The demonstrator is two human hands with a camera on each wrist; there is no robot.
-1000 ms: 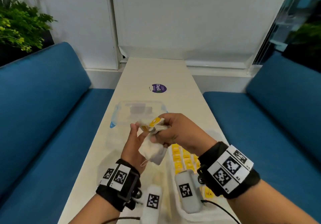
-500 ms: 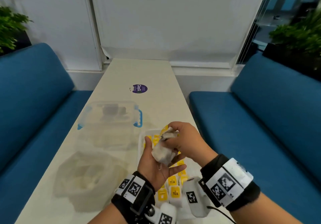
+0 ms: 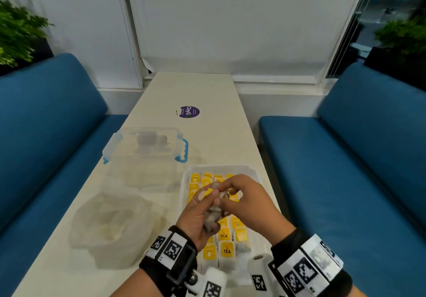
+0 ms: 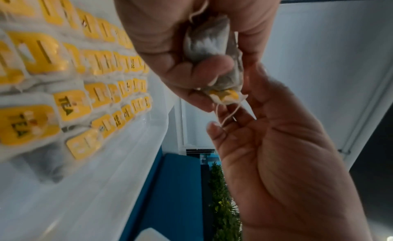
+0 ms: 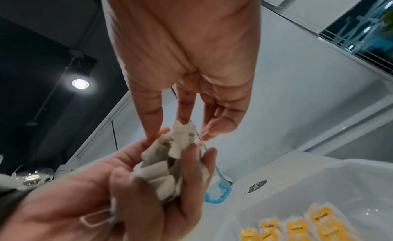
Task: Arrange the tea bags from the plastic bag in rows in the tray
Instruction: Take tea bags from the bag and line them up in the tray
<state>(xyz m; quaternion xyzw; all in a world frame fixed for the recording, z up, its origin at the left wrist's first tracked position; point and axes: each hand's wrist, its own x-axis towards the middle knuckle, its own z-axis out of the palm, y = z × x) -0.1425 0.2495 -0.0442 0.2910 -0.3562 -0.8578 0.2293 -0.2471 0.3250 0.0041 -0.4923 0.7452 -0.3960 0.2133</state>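
My left hand (image 3: 202, 207) lies palm up over the white tray (image 3: 254, 170) and grips a small bundle of tea bags (image 3: 211, 218). In the left wrist view its thumb presses the bundle (image 4: 208, 41). My right hand (image 3: 222, 192) reaches over from above and pinches the top of one tea bag (image 5: 182, 130) with thumb and fingers, close to its yellow tag (image 4: 225, 94) and loose string. Rows of yellow-tagged tea bags (image 3: 227, 248) fill the tray beneath both hands. The crumpled plastic bag (image 3: 113, 223) stands to the tray's left.
A clear lidded box with blue latches (image 3: 147, 144) sits behind the plastic bag. A purple sticker (image 3: 189, 112) marks the table farther back. Blue sofas (image 3: 359, 158) flank the narrow table on both sides.
Both hands have come right and down with the tea bags, from above the table's left part to over the tray. The right hand's fingers have shifted on the bundle.
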